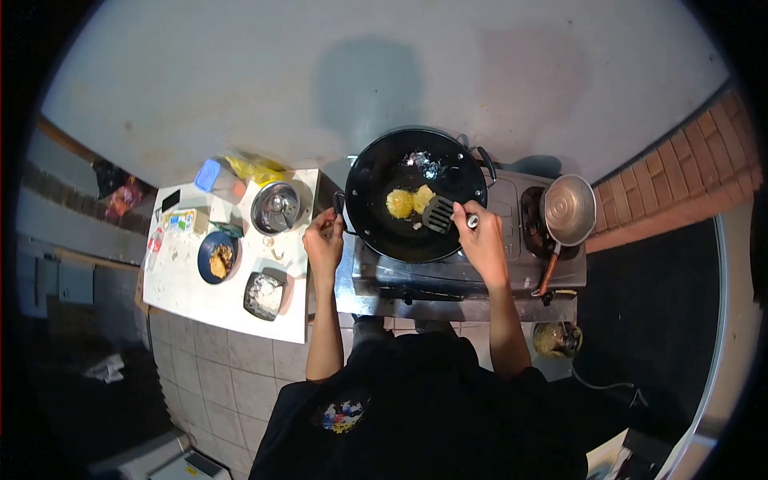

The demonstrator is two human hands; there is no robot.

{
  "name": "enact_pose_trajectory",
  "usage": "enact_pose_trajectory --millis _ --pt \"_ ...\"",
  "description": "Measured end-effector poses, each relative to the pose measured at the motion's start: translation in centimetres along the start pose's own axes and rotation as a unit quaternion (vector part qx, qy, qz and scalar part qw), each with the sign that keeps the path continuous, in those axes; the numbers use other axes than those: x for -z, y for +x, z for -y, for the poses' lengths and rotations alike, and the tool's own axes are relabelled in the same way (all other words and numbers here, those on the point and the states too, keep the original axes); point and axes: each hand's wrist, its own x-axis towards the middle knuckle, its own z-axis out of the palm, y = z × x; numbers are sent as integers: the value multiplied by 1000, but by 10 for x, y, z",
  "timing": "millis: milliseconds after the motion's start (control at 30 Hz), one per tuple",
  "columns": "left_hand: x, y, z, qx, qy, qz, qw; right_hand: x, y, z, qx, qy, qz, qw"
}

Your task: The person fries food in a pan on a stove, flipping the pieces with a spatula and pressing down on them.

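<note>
A large black wok (384, 240) with two loop handles sits on the stove. My left hand (323, 242) is at its left side, fingers closed round the left handle (338, 204). In my right hand (482, 242) is a black slotted spatula (438, 215), held by its handle. The spatula's blade is inside the wok, at the right edge of golden battered pieces of food (401, 203). These pieces lie close together in the middle of the pan. Shiny oil shows on the wok's far side.
On the stove (502, 212), a metal saucepan (569, 210) stands at the right, its handle toward me. The white table (188, 284) at the left holds a dark blue bowl (210, 270) with fried food, a steel bowl (276, 207) and a square dish of white powder (264, 294).
</note>
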Motion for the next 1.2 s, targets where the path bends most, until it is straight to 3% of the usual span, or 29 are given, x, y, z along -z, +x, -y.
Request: enact_pose_trajectory --millis 167,333,533,733,933,1033,1200 --pt "6 13 16 -30 12 64 997 -6 -10 20 -20 -21 -47 999" --pt "11 18 17 -48 27 104 993 -22 -18 36 3 -51 -32 998" --pt "9 18 12 -27 28 82 996 -41 -13 33 -10 -41 -47 998" --pt "10 12 13 -44 30 71 996 -41 -14 29 -110 125 -57 984" --pt "7 4 9 -35 16 69 997 -28 -7 24 -86 127 -18 988" --pt "7 0 8 -54 19 62 996 -34 -3 19 99 104 7 990" --pt "9 -5 6 -41 26 53 997 -43 -6 -5 159 90 27 983"
